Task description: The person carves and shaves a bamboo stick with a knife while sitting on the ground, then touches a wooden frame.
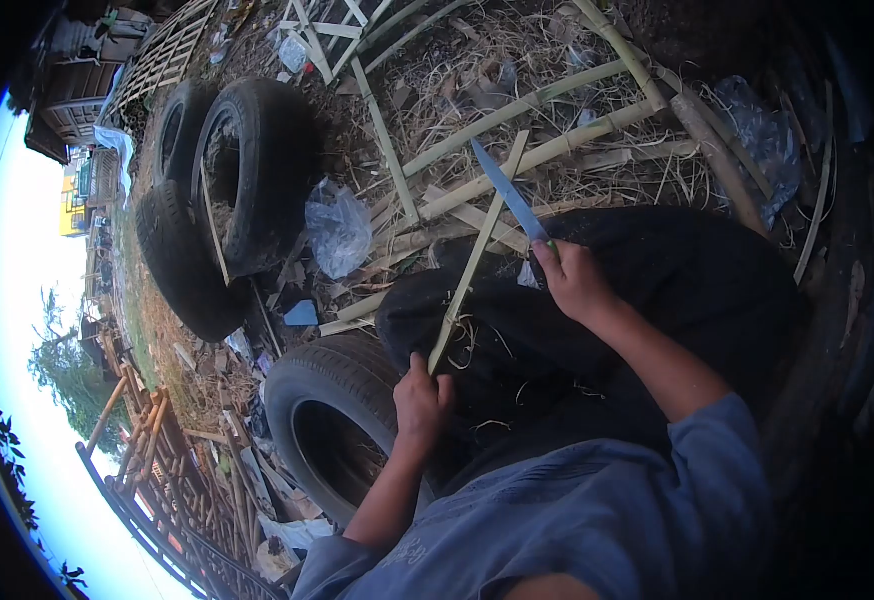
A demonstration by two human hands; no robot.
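Note:
My left hand (pixel 421 400) is closed around the lower end of a split bamboo strip (pixel 479 250), which slants up and away across my dark trousers (pixel 597 290). In my right hand (pixel 572 280) is a knife (pixel 509 192), its long blade pointing up and to the left. The blade's tip lies close to the strip's far end; whether they touch I cannot tell. Thin curled shavings (pixel 467 340) lie on my trouser leg near the strip. The knife's handle is mostly hidden by my fingers.
A tire (pixel 332 370) lies beside my left arm, with several old tires (pixel 257 150) farther off. Bamboo poles (pixel 547 150) and strips cover the ground ahead, among shavings. Plastic bags (pixel 339 228) lie around. A stack of bamboo (pixel 147 440) stands at the lower left.

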